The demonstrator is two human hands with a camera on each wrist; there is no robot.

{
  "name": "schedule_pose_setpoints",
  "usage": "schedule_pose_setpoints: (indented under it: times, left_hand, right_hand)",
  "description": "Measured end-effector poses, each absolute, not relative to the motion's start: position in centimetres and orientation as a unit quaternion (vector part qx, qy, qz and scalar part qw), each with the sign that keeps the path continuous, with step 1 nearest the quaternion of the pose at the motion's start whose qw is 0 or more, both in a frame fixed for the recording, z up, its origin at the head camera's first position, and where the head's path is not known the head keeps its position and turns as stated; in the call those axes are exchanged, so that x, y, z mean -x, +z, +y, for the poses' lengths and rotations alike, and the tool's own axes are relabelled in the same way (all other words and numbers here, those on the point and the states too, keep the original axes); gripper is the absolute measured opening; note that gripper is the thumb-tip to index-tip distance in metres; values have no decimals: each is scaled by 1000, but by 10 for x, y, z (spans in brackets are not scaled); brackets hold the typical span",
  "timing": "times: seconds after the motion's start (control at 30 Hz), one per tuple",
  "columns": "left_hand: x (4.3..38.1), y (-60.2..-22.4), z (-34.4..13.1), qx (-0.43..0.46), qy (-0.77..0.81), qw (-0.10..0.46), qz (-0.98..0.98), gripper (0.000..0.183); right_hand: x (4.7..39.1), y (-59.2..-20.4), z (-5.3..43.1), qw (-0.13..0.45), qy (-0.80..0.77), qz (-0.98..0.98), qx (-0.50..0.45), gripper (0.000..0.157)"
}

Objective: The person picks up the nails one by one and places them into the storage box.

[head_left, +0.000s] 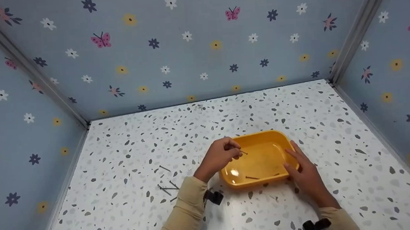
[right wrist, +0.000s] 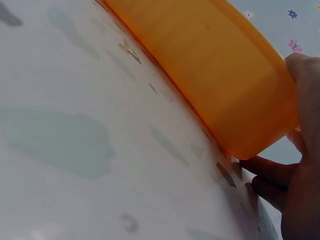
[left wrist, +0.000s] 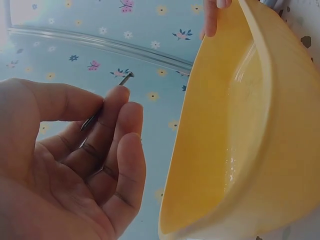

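In the head view my left hand (head_left: 221, 156) is over the left part of a yellow plastic tray (head_left: 266, 181). Its thumb and index finger pinch a nail (head_left: 243, 152); the left wrist view shows the head end of the nail (left wrist: 127, 79) sticking out past the fingertips. My right hand (head_left: 306, 174) grips the tray's right end, thumb at the rim. In the right wrist view, fingers (right wrist: 272, 170) of that hand reach low around the tray's outer corner. Inside the tray, a dark nail (head_left: 252, 178) lies along the near wall.
Several loose nails (head_left: 168, 188) lie on the speckled white tabletop (head_left: 129, 151) left of the tray, one nail (head_left: 165, 168) a little apart from the others. Flower-patterned blue panels (head_left: 194, 55) stand at the back and on both sides.
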State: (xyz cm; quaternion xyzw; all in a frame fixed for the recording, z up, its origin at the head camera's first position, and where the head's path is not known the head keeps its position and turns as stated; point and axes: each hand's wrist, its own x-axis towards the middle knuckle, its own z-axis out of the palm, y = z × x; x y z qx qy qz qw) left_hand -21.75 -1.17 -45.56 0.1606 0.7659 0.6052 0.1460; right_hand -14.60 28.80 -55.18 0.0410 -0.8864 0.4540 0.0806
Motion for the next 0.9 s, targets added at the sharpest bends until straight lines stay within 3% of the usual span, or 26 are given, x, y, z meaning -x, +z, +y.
schedule_pose_setpoints:
  times: [0.9]
  left_hand:
    - [230, -442, 30, -197, 534, 214, 794, 10]
  right_hand:
    - [146, -549, 287, 71, 446, -892, -31, 53]
